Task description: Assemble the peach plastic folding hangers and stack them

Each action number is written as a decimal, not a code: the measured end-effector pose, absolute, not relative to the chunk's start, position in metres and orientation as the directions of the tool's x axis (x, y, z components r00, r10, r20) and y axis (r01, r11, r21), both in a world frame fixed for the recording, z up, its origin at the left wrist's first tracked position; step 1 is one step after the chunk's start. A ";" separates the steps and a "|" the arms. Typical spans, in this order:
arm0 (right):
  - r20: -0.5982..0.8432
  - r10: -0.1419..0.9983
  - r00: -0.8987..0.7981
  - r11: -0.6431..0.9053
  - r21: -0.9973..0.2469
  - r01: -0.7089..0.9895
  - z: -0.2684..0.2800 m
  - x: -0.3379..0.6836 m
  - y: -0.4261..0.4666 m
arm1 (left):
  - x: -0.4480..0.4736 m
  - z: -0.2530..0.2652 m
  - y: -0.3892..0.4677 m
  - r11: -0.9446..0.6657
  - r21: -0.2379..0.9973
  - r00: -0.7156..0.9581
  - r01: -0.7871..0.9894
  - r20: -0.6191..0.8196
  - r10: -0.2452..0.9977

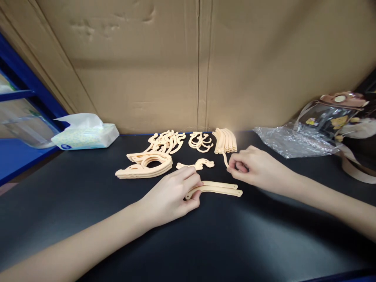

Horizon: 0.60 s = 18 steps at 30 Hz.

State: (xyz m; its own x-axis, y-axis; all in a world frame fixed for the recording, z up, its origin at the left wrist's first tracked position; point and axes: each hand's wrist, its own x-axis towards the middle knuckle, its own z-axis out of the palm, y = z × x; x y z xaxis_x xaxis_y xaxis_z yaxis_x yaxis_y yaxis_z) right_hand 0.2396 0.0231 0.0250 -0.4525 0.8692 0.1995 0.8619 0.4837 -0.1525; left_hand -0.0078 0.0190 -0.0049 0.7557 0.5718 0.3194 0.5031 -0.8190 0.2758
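The two hands worked apart from each other on the dark bench (182, 250). The left hand (173, 192) was pinched on the left end of two curved strips (221, 190), which lay side by side with their right ends free. The right hand (258, 166) had its thumb and finger closed on the near end of a thin strip (225, 158), just in front of a row of strips (225, 140) at the back. A hooked piece (202, 161) lay beyond the left hand.

A light pinch seemed right here — enough to keep the pair aligned without bending it. The thin strip called for a low, straight pull, probably, so the row behind it stayed neat — lifting sharply could have disturbed its neighbours.
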 end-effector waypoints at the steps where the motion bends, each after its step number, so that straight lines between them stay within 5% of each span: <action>1: 0.173 0.879 -0.445 0.471 -0.161 0.867 0.020 0.241 0.023 | -0.008 -0.005 0.019 -0.811 0.293 0.752 0.507 0.310 0.582; 18: 0.280 0.800 -0.531 0.582 -0.146 0.800 -0.008 0.254 0.033 | -0.010 -0.004 0.023 -0.805 0.379 0.781 0.456 0.263 0.566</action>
